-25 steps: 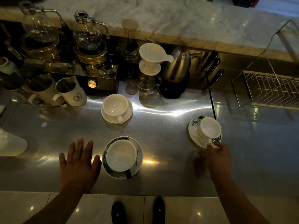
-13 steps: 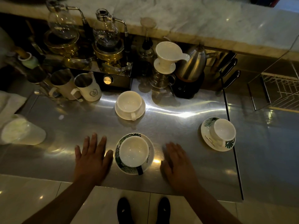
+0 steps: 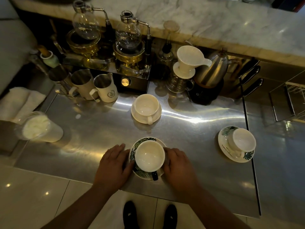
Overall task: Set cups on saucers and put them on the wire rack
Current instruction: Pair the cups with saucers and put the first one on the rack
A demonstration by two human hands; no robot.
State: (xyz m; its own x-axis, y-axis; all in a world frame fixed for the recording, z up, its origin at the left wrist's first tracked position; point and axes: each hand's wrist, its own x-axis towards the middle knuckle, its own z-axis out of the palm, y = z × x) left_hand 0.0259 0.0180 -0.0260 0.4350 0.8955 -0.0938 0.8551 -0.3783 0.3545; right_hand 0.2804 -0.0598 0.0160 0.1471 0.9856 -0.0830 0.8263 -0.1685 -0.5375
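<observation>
A white cup with a dark handle (image 3: 149,155) stands on a leaf-patterned saucer (image 3: 135,171) near the steel counter's front edge. My left hand (image 3: 113,166) presses against the saucer's left rim and my right hand (image 3: 178,166) against its right rim, fingers curled around it. A second white cup (image 3: 244,142) rests on another leaf-patterned saucer (image 3: 226,147) at the right. A plain white cup (image 3: 146,105) sits on a plain white saucer (image 3: 140,116) further back. Part of the wire rack (image 3: 295,100) shows at the far right edge.
Behind the cups stand two siphon brewers (image 3: 128,37), a steel kettle (image 3: 212,70), a white dripper (image 3: 189,61), and two milk pitchers (image 3: 105,88). A lidded plastic cup (image 3: 39,128) lies at the left beside folded towels (image 3: 18,103). A marble ledge (image 3: 214,22) runs along the back.
My right hand left the right-hand cup and saucer and came to the front saucer. Both hands closed in from flat on the counter onto that saucer's rims.
</observation>
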